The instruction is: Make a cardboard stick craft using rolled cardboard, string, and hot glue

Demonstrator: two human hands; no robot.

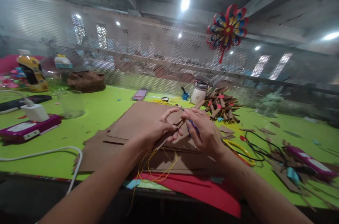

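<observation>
My left hand pinches a thin brown cardboard roll above a stack of brown cardboard sheets. Yellow string hangs in loose loops below that hand, over the stack's front edge. Close on the right, my right hand is curled around a blue-handled tool. Fingers cover most of this tool, so its kind is hard to make out. The fingertips of both hands nearly meet at the roll's upper end. Red paper lies under the stack at the table's front edge.
Tied cardboard rolls are piled behind my right hand, beside a white jar. Purple power strips lie at both sides, with a white cable on the left. A plastic cup and yellow bottle stand at left.
</observation>
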